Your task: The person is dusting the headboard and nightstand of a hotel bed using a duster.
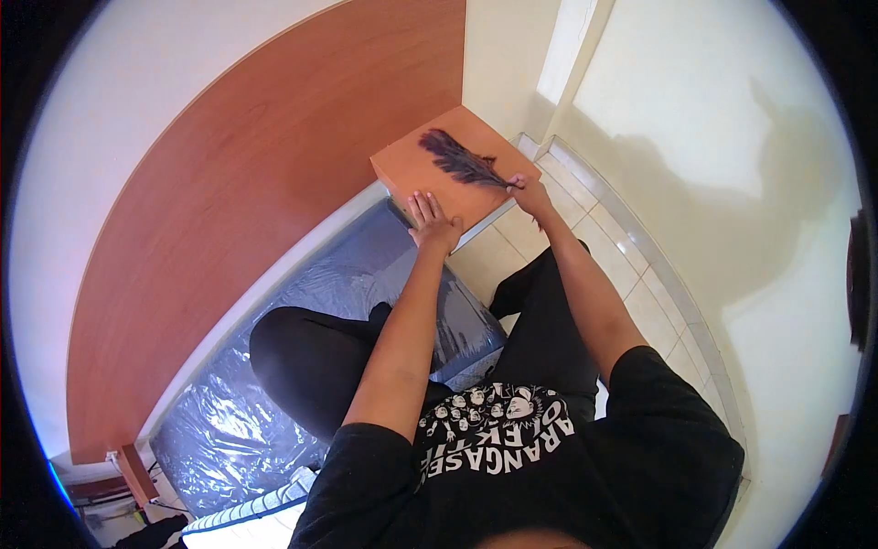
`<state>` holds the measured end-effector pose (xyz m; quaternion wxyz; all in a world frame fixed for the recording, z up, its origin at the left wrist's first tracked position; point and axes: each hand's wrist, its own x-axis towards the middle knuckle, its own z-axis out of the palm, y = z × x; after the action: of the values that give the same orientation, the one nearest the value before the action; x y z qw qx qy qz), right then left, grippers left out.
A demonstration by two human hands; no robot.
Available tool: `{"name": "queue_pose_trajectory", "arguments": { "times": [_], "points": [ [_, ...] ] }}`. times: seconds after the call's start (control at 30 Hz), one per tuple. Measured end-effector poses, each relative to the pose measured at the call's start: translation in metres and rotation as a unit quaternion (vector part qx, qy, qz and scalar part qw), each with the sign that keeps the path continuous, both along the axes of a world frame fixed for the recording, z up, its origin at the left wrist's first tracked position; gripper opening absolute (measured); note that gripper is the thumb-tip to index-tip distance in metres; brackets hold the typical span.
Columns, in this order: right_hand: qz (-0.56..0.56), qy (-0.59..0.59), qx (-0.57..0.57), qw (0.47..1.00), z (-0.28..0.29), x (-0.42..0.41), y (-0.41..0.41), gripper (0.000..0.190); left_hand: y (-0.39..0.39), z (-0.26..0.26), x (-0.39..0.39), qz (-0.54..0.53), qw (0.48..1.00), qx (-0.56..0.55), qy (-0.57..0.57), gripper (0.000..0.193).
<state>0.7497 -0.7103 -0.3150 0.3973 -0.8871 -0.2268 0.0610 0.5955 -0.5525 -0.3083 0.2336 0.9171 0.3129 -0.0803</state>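
Observation:
A dark feather duster (458, 158) lies along the orange-brown top of a small bedside cabinet (405, 171). My right hand (529, 194) grips the narrow handle end of the duster, near the cabinet's right edge. The duster's bushy head points away to the upper left, and its feathers touch the surface. My left hand (433, 225) rests palm down on the near edge of the cabinet top, fingers apart, with nothing in it.
A tall curved wooden headboard panel (274, 171) stands against the wall on the left. I sit on a plastic-wrapped mattress or bed base (226, 439). A striped mattress edge (254, 508) shows at the lower left. Cream floor tiles (603, 240) and a pale wall (686, 137) border the right.

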Motion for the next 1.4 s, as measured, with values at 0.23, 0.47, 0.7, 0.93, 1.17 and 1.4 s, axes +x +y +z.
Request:
{"name": "queue_pose_trajectory", "arguments": {
  "times": [0.23, 0.47, 0.7, 0.93, 1.17, 1.4],
  "points": [
    [-0.063, -0.017, 0.007, 0.998, -0.009, 0.001, -0.01, 0.022, 0.0, 0.001, 0.0, -0.004, 1.0, 0.0, -0.002, 0.075],
    [-0.044, -0.026, 0.006, 0.999, -0.008, -0.004, -0.019, 0.024, 0.002, -0.001, -0.002, -0.004, 1.0, -0.005, 0.002, 0.077],
    [-0.052, -0.002, -0.005, 0.999, -0.019, 0.003, -0.03, 0.028, 0.0, -0.001, 0.001, -0.007, 1.0, 0.008, 0.005, 0.077],
    [-0.077, -0.097, 0.068, 0.99, -0.03, 0.005, -0.043, 0.022, -0.007, 0.005, 0.004, -0.013, 1.0, -0.001, -0.006, 0.074],
    [-0.082, -0.014, 0.027, 0.996, -0.014, -0.008, -0.039, 0.023, -0.001, 0.001, -0.001, -0.003, 1.0, 0.0, 0.004, 0.074],
    [-0.054, 0.054, -0.003, 0.997, -0.018, -0.01, -0.046, 0.022, 0.0, 0.002, -0.001, -0.005, 1.0, 0.0, 0.016, 0.075]
  ]
}}
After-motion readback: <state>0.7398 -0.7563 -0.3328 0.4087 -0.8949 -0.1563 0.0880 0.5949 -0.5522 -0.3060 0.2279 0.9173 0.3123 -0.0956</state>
